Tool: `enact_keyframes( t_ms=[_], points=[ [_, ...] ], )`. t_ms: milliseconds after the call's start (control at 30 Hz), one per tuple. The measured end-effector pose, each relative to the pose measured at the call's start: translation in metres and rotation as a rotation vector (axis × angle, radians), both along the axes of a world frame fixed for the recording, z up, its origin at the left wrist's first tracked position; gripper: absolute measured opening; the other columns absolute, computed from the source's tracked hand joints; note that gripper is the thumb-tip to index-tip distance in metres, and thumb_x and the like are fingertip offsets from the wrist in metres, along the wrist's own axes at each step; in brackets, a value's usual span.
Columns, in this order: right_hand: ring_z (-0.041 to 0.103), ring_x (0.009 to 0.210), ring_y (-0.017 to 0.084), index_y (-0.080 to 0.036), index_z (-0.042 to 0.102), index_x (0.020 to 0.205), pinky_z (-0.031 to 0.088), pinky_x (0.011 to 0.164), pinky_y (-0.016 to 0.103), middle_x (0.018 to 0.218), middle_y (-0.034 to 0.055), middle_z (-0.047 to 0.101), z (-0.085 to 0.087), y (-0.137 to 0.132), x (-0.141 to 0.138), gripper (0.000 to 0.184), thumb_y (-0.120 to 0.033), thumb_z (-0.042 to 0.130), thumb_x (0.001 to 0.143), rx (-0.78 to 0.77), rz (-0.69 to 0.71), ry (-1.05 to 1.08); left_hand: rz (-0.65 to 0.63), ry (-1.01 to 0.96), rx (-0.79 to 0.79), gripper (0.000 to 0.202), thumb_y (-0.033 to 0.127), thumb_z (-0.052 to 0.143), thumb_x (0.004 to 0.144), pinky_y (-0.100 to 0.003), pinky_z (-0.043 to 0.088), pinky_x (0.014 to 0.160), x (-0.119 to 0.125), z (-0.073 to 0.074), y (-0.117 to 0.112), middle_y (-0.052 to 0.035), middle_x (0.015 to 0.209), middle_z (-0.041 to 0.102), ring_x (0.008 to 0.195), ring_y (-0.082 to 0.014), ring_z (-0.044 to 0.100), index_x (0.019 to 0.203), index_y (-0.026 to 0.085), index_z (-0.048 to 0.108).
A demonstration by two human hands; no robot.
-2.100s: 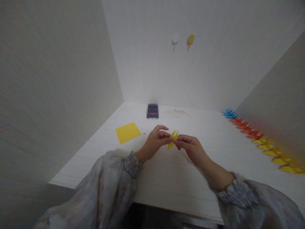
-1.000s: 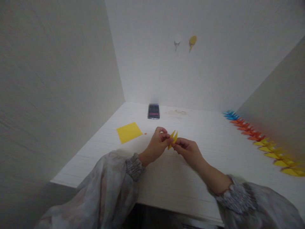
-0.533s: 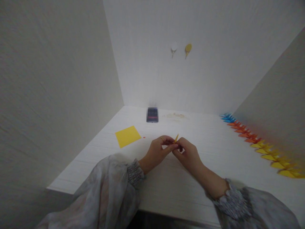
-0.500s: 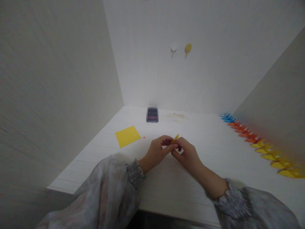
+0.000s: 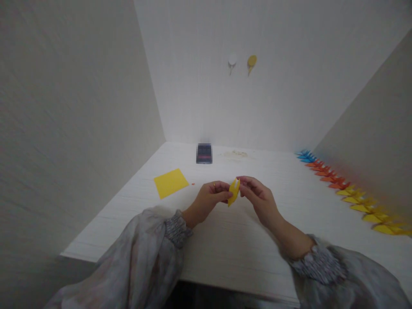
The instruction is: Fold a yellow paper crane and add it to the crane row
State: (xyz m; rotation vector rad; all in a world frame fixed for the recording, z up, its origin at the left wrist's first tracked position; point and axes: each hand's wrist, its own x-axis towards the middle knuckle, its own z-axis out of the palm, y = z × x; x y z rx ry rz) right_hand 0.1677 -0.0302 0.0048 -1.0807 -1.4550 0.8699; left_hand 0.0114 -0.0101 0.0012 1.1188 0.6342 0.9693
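A small folded piece of yellow origami paper (image 5: 233,193) is held above the table between both hands. Its narrow points face up and away, with a gap between them. My left hand (image 5: 210,199), with a ring on one finger, pinches its left side between thumb and fingers. At its upper right point, the thumb and fingertips of my right hand (image 5: 260,198) close on the edge. A flat sheet of yellow paper (image 5: 171,183) lies to the left of my hands, with a tiny red scrap (image 5: 193,184) beside its right corner.
Folded paper cranes in blue (image 5: 305,156), orange-red (image 5: 328,175) and yellow (image 5: 370,209) line the table's right side. A blurred-out dark device (image 5: 204,153) stands near the back wall. White (image 5: 232,60) and yellow (image 5: 252,61) hooks are on that wall. Brownish marks (image 5: 237,153) stain the table.
The folded yellow paper has been turned, so more of its face and its split points show. My right hand has shifted right and its fingers have loosened and straightened somewhat.
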Motion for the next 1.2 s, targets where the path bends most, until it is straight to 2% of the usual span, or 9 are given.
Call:
enact_keyframes(
  t_ms=[133, 300, 433, 633, 800, 933, 1200],
  points=[
    [0.048, 0.061, 0.012, -0.021, 0.059, 0.086, 0.041, 0.056, 0.027, 0.072, 0.0021, 0.056, 0.002, -0.002, -0.001, 0.019, -0.031, 0.057, 0.071, -0.037, 0.060, 0.063, -0.046, -0.014, -0.011, 0.020, 0.024, 0.066, 0.061, -0.023, 0.041, 0.057, -0.001, 0.000, 0.000, -0.0029, 0.068, 0.060, 0.060, -0.0099, 0.054, 0.075, 0.011, 0.058],
    [0.051, 0.062, 0.012, -0.022, 0.059, 0.084, 0.042, 0.058, 0.026, 0.072, 0.0013, 0.058, 0.005, -0.003, -0.001, 0.016, -0.026, 0.060, 0.068, -0.054, 0.115, 0.106, -0.087, 0.023, 0.014, 0.023, 0.030, 0.065, 0.063, -0.021, 0.038, 0.056, 0.000, 0.003, -0.002, -0.0018, 0.065, 0.058, 0.057, -0.0077, 0.050, 0.074, 0.011, 0.059],
    [0.052, 0.064, 0.013, -0.020, 0.058, 0.079, 0.042, 0.059, 0.027, 0.071, 0.0010, 0.056, 0.008, -0.002, 0.003, 0.014, -0.024, 0.061, 0.067, -0.041, 0.123, 0.044, -0.114, 0.069, 0.045, 0.022, 0.031, 0.065, 0.063, -0.021, 0.035, 0.054, -0.001, 0.004, -0.003, -0.0011, 0.063, 0.057, 0.055, -0.0068, 0.047, 0.072, 0.011, 0.060],
    [0.048, 0.063, 0.013, -0.019, 0.056, 0.073, 0.042, 0.060, 0.028, 0.067, 0.0007, 0.052, 0.016, -0.001, 0.012, 0.002, -0.020, 0.055, 0.071, 0.159, 0.127, -0.251, -0.115, 0.104, 0.039, 0.023, 0.031, 0.067, 0.059, -0.022, 0.034, 0.052, -0.001, 0.002, -0.002, -0.0005, 0.062, 0.057, 0.053, -0.0070, 0.047, 0.068, 0.011, 0.059],
    [0.050, 0.062, 0.013, -0.020, 0.058, 0.074, 0.043, 0.056, 0.027, 0.072, 0.0031, 0.054, 0.026, -0.002, 0.018, 0.007, -0.016, 0.054, 0.072, 0.392, 0.148, -0.479, -0.115, 0.121, 0.023, 0.024, 0.030, 0.069, 0.057, -0.020, 0.033, 0.050, -0.002, 0.001, 0.000, 0.0002, 0.059, 0.056, 0.051, -0.0062, 0.047, 0.063, 0.011, 0.056],
    [0.051, 0.061, 0.012, -0.020, 0.060, 0.077, 0.044, 0.053, 0.026, 0.073, 0.0036, 0.055, 0.028, -0.002, 0.020, 0.011, -0.013, 0.055, 0.072, 0.529, 0.142, -0.544, -0.129, 0.132, 0.030, 0.026, 0.031, 0.069, 0.056, -0.020, 0.033, 0.050, -0.002, -0.001, 0.000, 0.0005, 0.059, 0.055, 0.051, -0.0055, 0.046, 0.064, 0.010, 0.055],
    [0.052, 0.062, 0.012, -0.020, 0.060, 0.080, 0.046, 0.053, 0.025, 0.073, 0.0033, 0.056, 0.022, -0.002, 0.018, 0.013, -0.011, 0.055, 0.072, 0.601, 0.097, -0.585, -0.133, 0.069, 0.061, 0.027, 0.031, 0.068, 0.058, -0.020, 0.035, 0.056, 0.002, 0.002, -0.001, 0.0000, 0.064, 0.055, 0.057, -0.0060, 0.046, 0.073, 0.010, 0.059]
  ],
)
